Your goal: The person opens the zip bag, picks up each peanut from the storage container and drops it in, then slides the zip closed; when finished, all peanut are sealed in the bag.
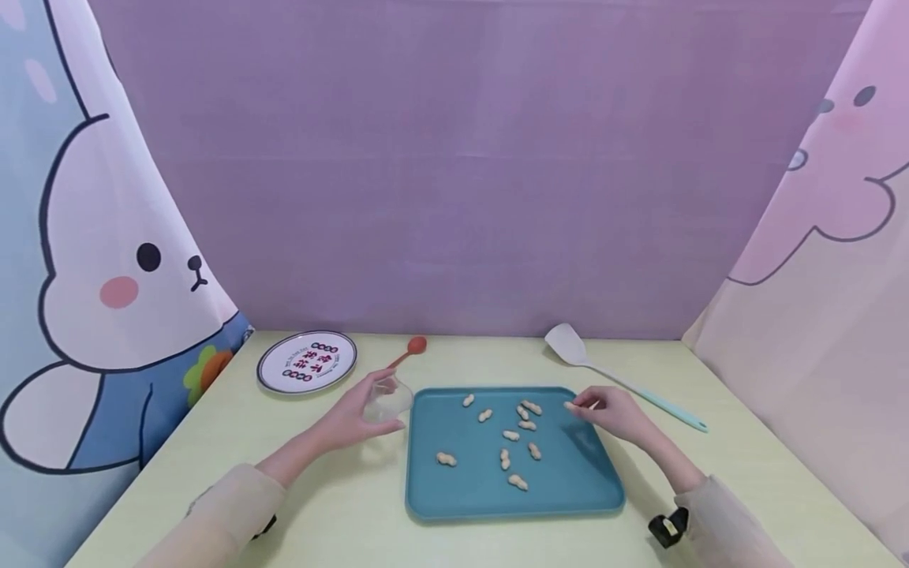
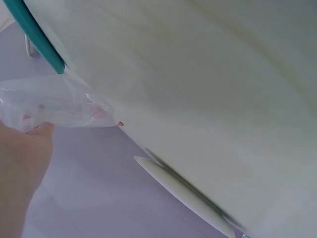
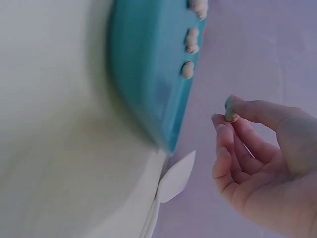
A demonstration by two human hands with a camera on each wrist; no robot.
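My left hand [image 1: 351, 412] grips a clear, thin-walled plastic bag [image 1: 388, 400] just off the left edge of the teal tray [image 1: 461, 498]. Crinkled film of the bag [image 2: 74, 101] shows in the left wrist view; most of the fingers are out of that view. Above the tray's right side, my right hand [image 1: 619, 413] pinches an unshelled peanut [image 3: 231, 110] between thumb and fingertips, with the other fingers curled. Several more peanuts [image 1: 511, 435] lie scattered on the tray, one of them [image 1: 446, 459] apart at the left.
A white plate [image 1: 341, 367] with red lettering stands at the back left. Beside it lies a red spoon [image 1: 417, 345], its handle partly behind my left hand. A white-headed spatula [image 1: 566, 345] with a pale green handle lies behind and right of the tray. A purple cloth [image 1: 454, 173] hangs behind the table.
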